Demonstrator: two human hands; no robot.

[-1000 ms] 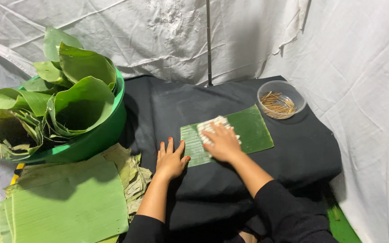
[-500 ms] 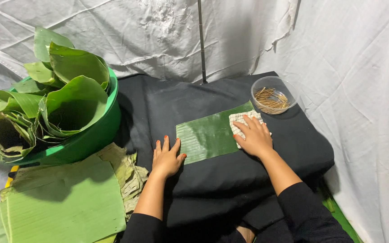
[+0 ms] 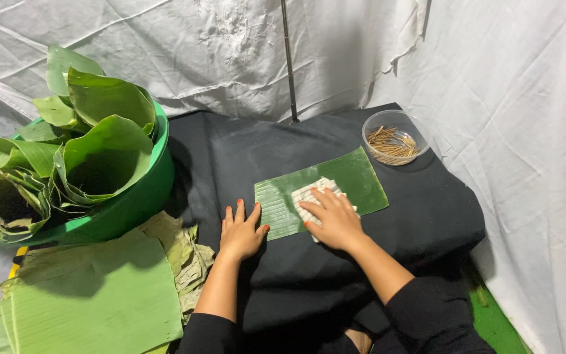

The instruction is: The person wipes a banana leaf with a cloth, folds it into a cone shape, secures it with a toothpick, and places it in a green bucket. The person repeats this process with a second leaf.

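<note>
A rectangular green banana leaf piece [image 3: 348, 177] lies flat on the black cloth-covered table [image 3: 230, 151]. My right hand [image 3: 334, 219] presses a folded white cloth [image 3: 308, 194] onto the middle of the leaf, fingers spread over it. Just left of the leaf's near-left corner, my left hand [image 3: 240, 231] rests flat on the black cloth with fingers apart and nothing in it.
A green plastic tub [image 3: 135, 196] at the left holds rolled banana leaves [image 3: 103, 141]. Flat cut leaves [image 3: 93, 298] are stacked at the near left. A clear bowl of small wooden sticks [image 3: 393, 139] stands at the far right. White sheets hang behind and to the right.
My right hand slid the white cloth across the leaf, from the left to the right end and back to the middle. My left hand has stayed flat beside the leaf.
</note>
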